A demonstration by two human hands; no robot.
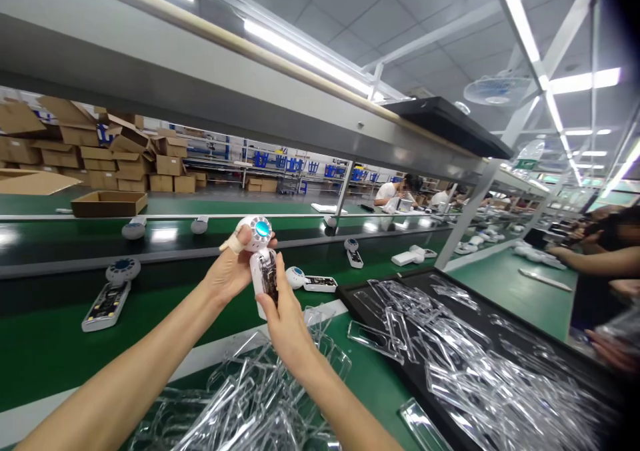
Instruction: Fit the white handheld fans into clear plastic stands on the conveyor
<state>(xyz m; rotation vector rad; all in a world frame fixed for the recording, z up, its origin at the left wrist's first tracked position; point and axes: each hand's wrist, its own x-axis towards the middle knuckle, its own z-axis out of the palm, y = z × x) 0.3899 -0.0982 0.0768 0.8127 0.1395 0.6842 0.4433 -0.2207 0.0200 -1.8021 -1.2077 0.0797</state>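
Above the green surface (pixel 380 377), right in the middle of the view, both hands are up and busy with one small white handheld fan (pixel 261 251). The left hand (pixel 227 271) is wrapped around its round head, a taped finger resting by the glowing blue centre, while the right hand (pixel 283 314) pinches the handle from below, thumb pressed against the open side where the dark circuit board shows. So both hands are closed on the same piece, held well clear of the surface.

Below the wrists lies a heap of clear plastic covers (pixel 250 397), and more of them fill the black tray (pixel 575 357) to the right. On the dark conveyor belt (pixel 60 244) beyond, more fans with open handles lie spaced apart, one at the left (pixel 111 294) and one just beyond the hands (pixel 310 281). At the far right edge another person's arm (pixel 595 261) reaches over the neighbouring station.

By my reading, this is the checking or seating step on the handle, with the board still exposed. The next move looks to call for a steady grip with the left hand while the right frees up and picks a single clear cover cleanly out of that tangled heap.
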